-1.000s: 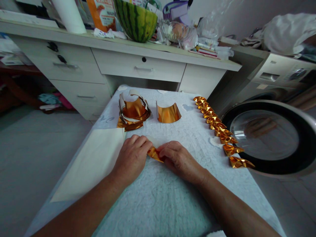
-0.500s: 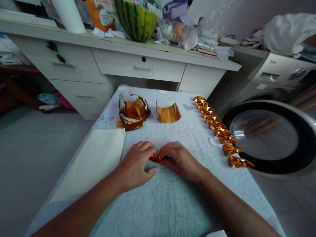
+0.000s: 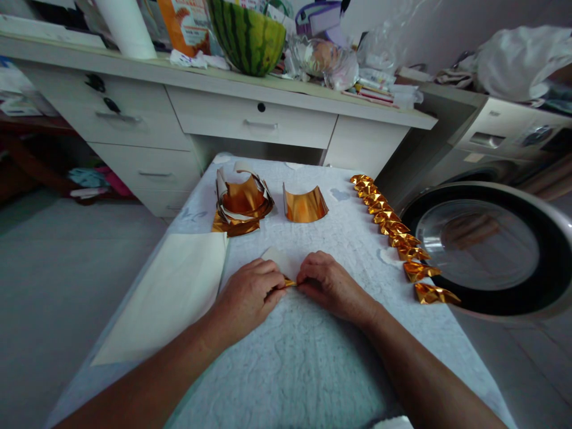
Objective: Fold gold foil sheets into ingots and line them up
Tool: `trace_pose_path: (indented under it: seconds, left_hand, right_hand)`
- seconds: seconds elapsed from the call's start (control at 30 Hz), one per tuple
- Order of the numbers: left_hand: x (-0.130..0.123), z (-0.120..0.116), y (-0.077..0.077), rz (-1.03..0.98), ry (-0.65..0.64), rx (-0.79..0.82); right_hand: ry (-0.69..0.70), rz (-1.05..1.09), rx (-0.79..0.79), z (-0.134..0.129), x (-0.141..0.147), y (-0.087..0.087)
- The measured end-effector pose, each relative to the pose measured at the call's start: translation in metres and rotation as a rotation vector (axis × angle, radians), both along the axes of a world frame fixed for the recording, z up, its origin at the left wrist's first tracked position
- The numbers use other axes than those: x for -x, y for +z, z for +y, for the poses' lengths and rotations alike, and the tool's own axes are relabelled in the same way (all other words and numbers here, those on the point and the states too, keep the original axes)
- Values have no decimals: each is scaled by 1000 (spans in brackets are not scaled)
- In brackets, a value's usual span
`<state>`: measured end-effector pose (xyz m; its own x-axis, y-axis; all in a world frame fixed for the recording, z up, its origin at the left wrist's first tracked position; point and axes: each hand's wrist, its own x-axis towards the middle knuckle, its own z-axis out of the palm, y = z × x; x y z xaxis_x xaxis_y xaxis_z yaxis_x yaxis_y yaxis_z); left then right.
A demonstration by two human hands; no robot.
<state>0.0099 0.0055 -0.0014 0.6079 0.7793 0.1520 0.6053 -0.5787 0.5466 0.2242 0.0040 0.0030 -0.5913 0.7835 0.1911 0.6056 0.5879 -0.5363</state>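
Between my two hands, low over the middle of the covered table, is a small piece of gold foil paper (image 3: 291, 283), mostly hidden by fingers. My left hand (image 3: 251, 293) pinches its left end, thumb beneath the curled fingers. The right end is pinched by my right hand (image 3: 334, 287). A pale paper flap (image 3: 277, 257) shows just behind the fingers; whether it joins the foil I cannot tell. Farther back stand a stack of curled gold foil sheets (image 3: 245, 199) and, to its right, a single curled foil sheet (image 3: 306, 206).
Folded gold foil pieces (image 3: 389, 227) form a row along the table's right edge. A cream sheet (image 3: 165, 298) lies at the left. Beyond are a drawer desk (image 3: 250, 122) bearing a cut watermelon (image 3: 248, 39), and a washing machine with its round door (image 3: 482, 244) open at right.
My left thumb has come up against the fingers. My right hand has moved slightly right, and the gold foil paper between the hands now shows as a narrow strip.
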Motion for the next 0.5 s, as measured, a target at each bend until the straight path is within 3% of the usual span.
trace_pose_path:
  seconds: [0.5]
  left_hand:
    - [-1,-1,-1,-28,2,64]
  right_hand:
    - [-37,-29,89,-3,1,6]
